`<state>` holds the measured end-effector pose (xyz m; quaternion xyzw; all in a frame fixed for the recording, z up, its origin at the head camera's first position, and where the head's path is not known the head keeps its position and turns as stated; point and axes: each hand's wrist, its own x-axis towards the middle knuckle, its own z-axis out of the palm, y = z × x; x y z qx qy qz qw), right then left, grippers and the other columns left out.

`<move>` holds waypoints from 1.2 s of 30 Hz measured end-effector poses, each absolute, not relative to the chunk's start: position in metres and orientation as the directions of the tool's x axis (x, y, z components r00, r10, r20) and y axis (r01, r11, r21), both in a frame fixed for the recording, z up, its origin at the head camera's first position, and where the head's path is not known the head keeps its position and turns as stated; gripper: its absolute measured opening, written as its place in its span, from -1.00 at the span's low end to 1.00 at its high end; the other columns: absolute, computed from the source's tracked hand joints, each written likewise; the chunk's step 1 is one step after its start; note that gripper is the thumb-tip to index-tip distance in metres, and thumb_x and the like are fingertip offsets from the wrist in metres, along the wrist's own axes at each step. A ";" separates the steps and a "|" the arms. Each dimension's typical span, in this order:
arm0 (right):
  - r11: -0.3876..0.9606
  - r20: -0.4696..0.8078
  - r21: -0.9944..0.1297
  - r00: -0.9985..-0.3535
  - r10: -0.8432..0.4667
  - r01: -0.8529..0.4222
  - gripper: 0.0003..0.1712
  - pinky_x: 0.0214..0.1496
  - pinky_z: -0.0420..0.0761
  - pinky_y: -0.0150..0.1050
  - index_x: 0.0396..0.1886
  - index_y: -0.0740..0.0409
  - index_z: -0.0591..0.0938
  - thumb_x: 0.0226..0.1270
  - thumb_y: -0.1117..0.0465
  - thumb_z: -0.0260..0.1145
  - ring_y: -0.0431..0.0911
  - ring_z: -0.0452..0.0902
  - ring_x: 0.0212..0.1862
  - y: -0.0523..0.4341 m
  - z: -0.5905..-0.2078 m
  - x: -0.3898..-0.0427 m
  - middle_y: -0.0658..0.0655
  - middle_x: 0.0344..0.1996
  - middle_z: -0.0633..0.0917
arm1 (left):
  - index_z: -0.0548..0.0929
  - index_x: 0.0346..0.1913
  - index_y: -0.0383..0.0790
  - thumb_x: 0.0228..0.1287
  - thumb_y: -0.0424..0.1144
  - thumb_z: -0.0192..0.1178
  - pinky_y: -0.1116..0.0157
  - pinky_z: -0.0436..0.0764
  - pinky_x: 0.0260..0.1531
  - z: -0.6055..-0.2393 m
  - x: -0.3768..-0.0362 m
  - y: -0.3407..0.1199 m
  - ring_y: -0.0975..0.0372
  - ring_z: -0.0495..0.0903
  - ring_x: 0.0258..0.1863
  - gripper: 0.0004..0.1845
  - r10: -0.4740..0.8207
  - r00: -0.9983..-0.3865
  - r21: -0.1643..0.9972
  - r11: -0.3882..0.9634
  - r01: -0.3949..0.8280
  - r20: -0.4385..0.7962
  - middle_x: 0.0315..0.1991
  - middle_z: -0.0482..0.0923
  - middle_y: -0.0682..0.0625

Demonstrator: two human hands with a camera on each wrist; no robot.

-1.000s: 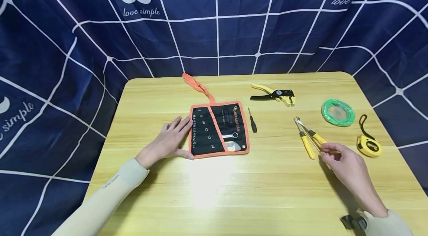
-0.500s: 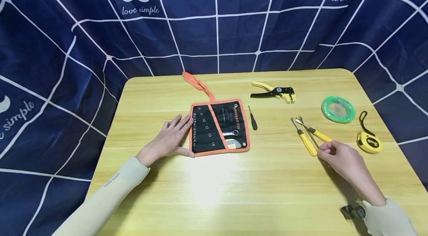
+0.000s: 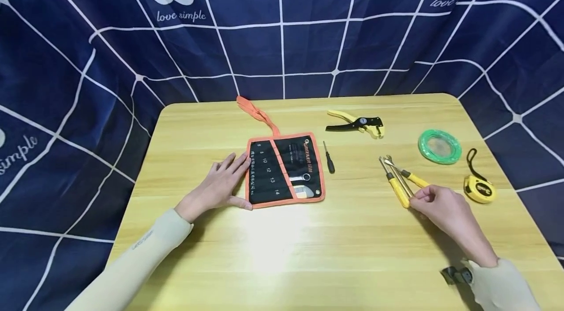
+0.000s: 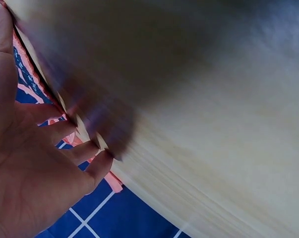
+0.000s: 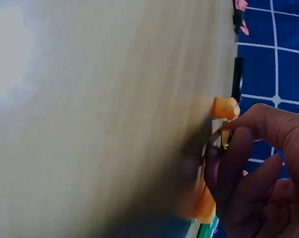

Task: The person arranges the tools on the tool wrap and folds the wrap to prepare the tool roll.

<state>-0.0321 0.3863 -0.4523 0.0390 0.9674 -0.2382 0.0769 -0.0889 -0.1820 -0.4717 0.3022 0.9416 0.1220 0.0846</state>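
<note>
Wrench [image 3: 401,179] between yellow handles [image 3: 399,193], near end in right hand [image 3: 444,209].

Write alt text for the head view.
A person's right hand pinches a wrench beside two yellow-handled tools on a wooden table; the left hand rests at the left edge of a black pouch. Wire strippers, a screwdriver, green wire and a tape measure lie beyond.

- Your left hand [image 3: 216,186] lies palm-down, fingers [image 3: 228,161] extended, thumb [image 3: 240,203] apart.
- Your right hand [image 3: 442,209] pinches between finger and thumb; the other fingers seem curled, though partly blurred.
- Your sleeved forearms [image 3: 132,257] angle inward.
</note>
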 end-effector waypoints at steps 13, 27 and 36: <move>0.230 -0.341 -0.922 -0.934 -0.102 0.312 -0.79 -0.47 0.50 -0.40 -0.09 0.34 0.80 0.70 0.33 0.27 -0.30 0.48 -0.49 0.402 -0.467 -0.040 0.01 -0.33 0.83 | 0.15 0.73 -0.40 0.08 0.47 0.52 -0.43 0.25 0.38 -0.478 -0.079 -0.193 -0.34 0.01 0.67 0.40 0.565 -0.820 0.281 0.804 0.523 -0.090 0.74 0.03 -0.29; -0.025 -0.339 -0.937 -0.923 -0.184 0.349 -0.80 -0.42 0.45 -0.44 -0.03 0.21 0.74 0.74 0.38 0.18 -0.34 0.43 -0.48 0.398 -0.467 -0.023 0.03 -0.24 0.83 | 0.16 0.73 -0.41 0.10 0.45 0.53 -0.44 0.25 0.37 -0.480 -0.081 -0.185 -0.35 0.01 0.67 0.39 0.584 -0.807 0.307 0.786 0.536 -0.088 0.74 0.04 -0.30; -0.050 -0.243 -0.963 -0.932 -0.268 0.265 -0.77 -0.36 0.47 -0.40 0.13 0.25 0.68 0.74 0.43 0.12 -0.31 0.45 -0.44 0.386 -0.457 -0.029 0.09 -0.16 0.82 | 0.17 0.72 -0.42 0.07 0.42 0.57 -0.41 0.25 0.37 -0.473 -0.090 -0.182 -0.36 0.02 0.66 0.40 0.589 -0.805 0.304 0.782 0.545 -0.070 0.73 0.06 -0.31</move>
